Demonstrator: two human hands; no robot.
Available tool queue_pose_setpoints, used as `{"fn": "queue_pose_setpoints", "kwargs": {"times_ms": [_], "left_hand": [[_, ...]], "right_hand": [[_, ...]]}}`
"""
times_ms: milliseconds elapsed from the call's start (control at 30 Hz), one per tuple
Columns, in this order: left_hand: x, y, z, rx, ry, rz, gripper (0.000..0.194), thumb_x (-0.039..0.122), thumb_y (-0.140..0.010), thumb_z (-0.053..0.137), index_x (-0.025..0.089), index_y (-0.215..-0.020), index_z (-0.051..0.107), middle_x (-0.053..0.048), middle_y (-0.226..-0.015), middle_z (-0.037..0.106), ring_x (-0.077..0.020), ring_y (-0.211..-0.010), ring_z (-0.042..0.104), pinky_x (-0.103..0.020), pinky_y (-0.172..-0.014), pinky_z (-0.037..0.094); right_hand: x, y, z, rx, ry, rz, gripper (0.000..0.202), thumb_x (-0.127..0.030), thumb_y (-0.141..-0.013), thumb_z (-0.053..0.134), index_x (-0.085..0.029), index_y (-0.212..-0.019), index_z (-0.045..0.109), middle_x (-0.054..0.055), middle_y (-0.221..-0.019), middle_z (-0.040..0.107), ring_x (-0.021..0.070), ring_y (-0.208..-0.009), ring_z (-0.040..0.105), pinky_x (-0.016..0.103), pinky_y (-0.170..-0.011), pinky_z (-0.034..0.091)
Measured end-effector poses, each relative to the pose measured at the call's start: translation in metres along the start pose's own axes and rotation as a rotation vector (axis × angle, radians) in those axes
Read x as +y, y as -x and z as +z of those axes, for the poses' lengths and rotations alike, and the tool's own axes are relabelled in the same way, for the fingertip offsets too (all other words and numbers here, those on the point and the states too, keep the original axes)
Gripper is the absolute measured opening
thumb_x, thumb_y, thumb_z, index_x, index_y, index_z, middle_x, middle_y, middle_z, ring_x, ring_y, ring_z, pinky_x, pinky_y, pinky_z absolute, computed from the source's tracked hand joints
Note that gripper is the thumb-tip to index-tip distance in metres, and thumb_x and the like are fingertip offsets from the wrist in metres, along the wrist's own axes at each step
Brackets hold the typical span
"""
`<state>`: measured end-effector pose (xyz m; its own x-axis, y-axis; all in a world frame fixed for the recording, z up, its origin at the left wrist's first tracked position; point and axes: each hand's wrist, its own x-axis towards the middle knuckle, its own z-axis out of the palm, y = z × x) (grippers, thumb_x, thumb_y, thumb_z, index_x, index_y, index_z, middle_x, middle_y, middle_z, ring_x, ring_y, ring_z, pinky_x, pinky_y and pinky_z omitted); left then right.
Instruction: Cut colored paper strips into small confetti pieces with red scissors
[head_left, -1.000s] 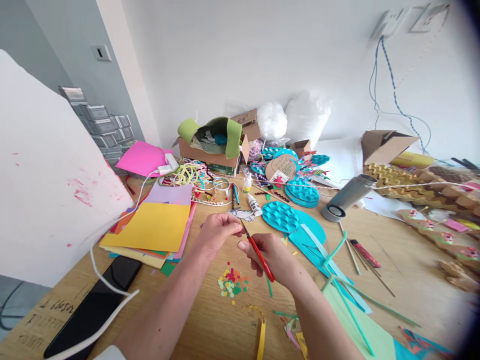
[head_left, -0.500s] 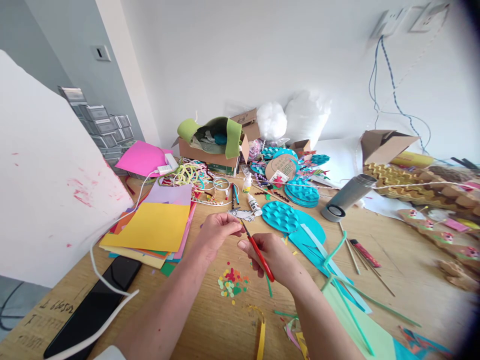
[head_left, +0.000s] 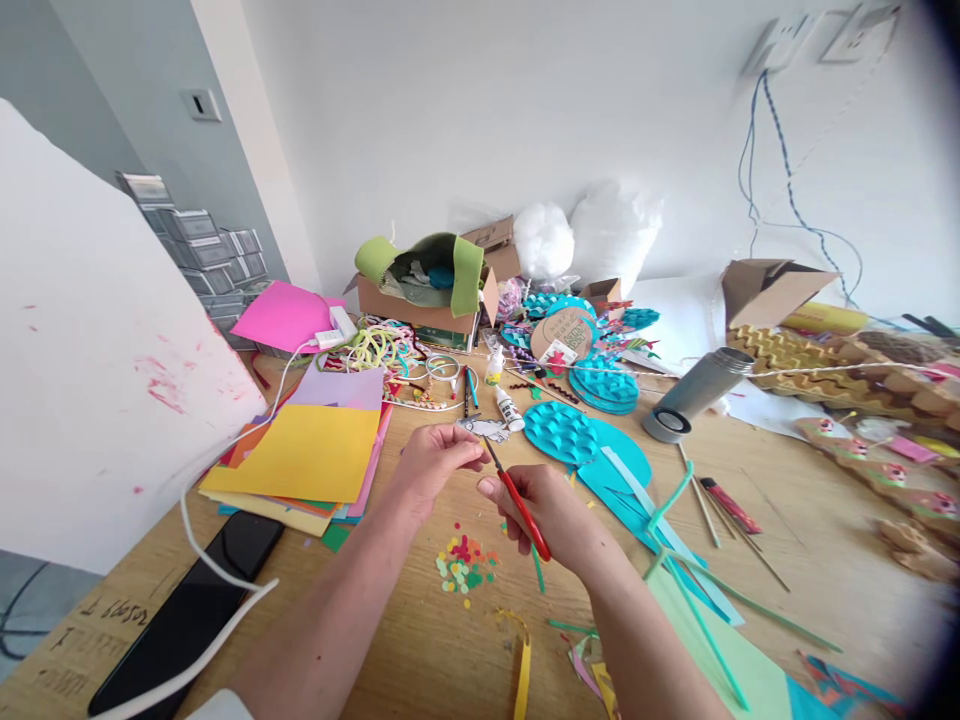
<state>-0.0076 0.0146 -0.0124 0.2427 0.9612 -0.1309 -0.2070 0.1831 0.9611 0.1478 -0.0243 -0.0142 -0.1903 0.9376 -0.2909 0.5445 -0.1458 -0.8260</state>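
Hands [head_left: 485, 470] half-curled, right gripping scissors [head_left: 521, 507]

Glossy red plastic scissor handles [head_left: 523, 515]

Two bare forearms reach up from the bottom of the view, slanting inward over the table [head_left: 427, 650], well in from its left edge. The left hand [head_left: 441, 458] has its thumb and index fingertip pinched together, other fingers bent. Just beside it, nearly touching, the right hand [head_left: 536, 505] curls in a grip, thumb pointing toward the left. A pale sleeve [head_left: 223, 706] edges the left forearm
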Motion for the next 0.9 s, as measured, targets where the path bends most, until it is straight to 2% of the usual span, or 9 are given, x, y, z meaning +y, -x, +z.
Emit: {"fn": "queue_pose_setpoints", "kwargs": {"times_ms": [167,200,300,433,567,633,767,900], "left_hand": [[-0.002,-0.004,-0.008,-0.032,-0.094,0.008,0.012,0.026,-0.063,0.069,0.015,-0.067,0.068,-0.003,-0.066,0.069,-0.0150,-0.066,0.063,-0.029,-0.072,0.048],[-0.003,-0.005,-0.011,-0.071,-0.153,0.013,0.013,0.027,-0.064,0.069,0.015,-0.067,0.068,-0.004,-0.066,0.070,-0.0147,-0.065,0.062,-0.029,-0.071,0.048],[-0.004,-0.008,-0.024,-0.287,-0.455,0.038,0.009,0.025,-0.063,0.068,0.016,-0.064,0.068,-0.002,-0.063,0.067,-0.0138,-0.060,0.058,-0.026,-0.064,0.044],[-0.007,-0.010,-0.036,-0.393,-0.966,0.050,0.007,0.017,-0.061,0.064,0.019,-0.063,0.070,-0.001,-0.061,0.066,-0.0157,-0.058,0.056,-0.025,-0.055,0.035],[-0.010,-0.008,-0.034,-0.489,-1.294,-0.019,0.013,0.011,-0.058,0.061,0.021,-0.056,0.069,-0.002,-0.059,0.066,-0.0154,-0.054,0.053,-0.027,-0.053,0.029],[-0.014,-0.007,-0.031,-0.549,-1.357,-0.051,0.017,0.008,-0.055,0.058,0.022,-0.052,0.067,-0.001,-0.057,0.066,-0.0141,-0.050,0.049,-0.026,-0.052,0.027],[-0.023,-0.006,-0.029,-0.615,-1.352,-0.056,0.021,0.003,-0.049,0.055,0.022,-0.044,0.063,0.000,-0.048,0.061,-0.0128,-0.044,0.041,-0.027,-0.050,0.024],[-0.027,-0.006,-0.027,-0.658,-1.450,-0.048,0.021,0.004,-0.051,0.055,0.021,-0.040,0.061,-0.003,-0.048,0.061,-0.0148,-0.042,0.040,-0.030,-0.053,0.027]], "right_hand": [[-0.002,0.002,-0.009,0.026,0.052,0.012,0.052,-0.067,-0.081,0.053,-0.019,-0.062,0.050,0.001,-0.048,0.059,0.0118,-0.038,0.055,0.019,-0.036,0.036],[-0.002,0.004,-0.013,0.030,0.075,0.001,0.053,-0.068,-0.080,0.053,-0.019,-0.061,0.049,0.001,-0.048,0.058,0.0121,-0.038,0.055,0.020,-0.036,0.036],[0.002,0.011,-0.025,0.027,0.198,-0.015,0.051,-0.068,-0.079,0.055,-0.019,-0.063,0.051,0.001,-0.049,0.059,0.0135,-0.039,0.056,0.021,-0.036,0.035],[0.005,0.022,-0.042,-0.178,0.425,-0.119,0.053,-0.066,-0.082,0.052,-0.019,-0.056,0.048,0.000,-0.048,0.055,0.0112,-0.042,0.049,0.022,-0.041,0.031],[0.005,0.032,-0.054,-0.399,0.599,-0.276,0.053,-0.064,-0.084,0.052,-0.019,-0.056,0.048,-0.001,-0.051,0.050,0.0111,-0.048,0.038,0.025,-0.045,0.025],[0.005,0.037,-0.059,-0.448,0.615,-0.291,0.050,-0.063,-0.085,0.052,-0.020,-0.060,0.048,-0.001,-0.054,0.051,0.0116,-0.050,0.037,0.025,-0.047,0.025],[0.005,0.045,-0.067,-0.418,0.631,-0.240,0.049,-0.060,-0.087,0.049,-0.021,-0.059,0.045,-0.001,-0.054,0.049,0.0124,-0.050,0.036,0.027,-0.048,0.025],[0.006,0.050,-0.071,-0.420,0.645,-0.227,0.048,-0.062,-0.085,0.052,-0.021,-0.060,0.045,-0.001,-0.056,0.052,0.0127,-0.050,0.038,0.027,-0.049,0.026]]}}
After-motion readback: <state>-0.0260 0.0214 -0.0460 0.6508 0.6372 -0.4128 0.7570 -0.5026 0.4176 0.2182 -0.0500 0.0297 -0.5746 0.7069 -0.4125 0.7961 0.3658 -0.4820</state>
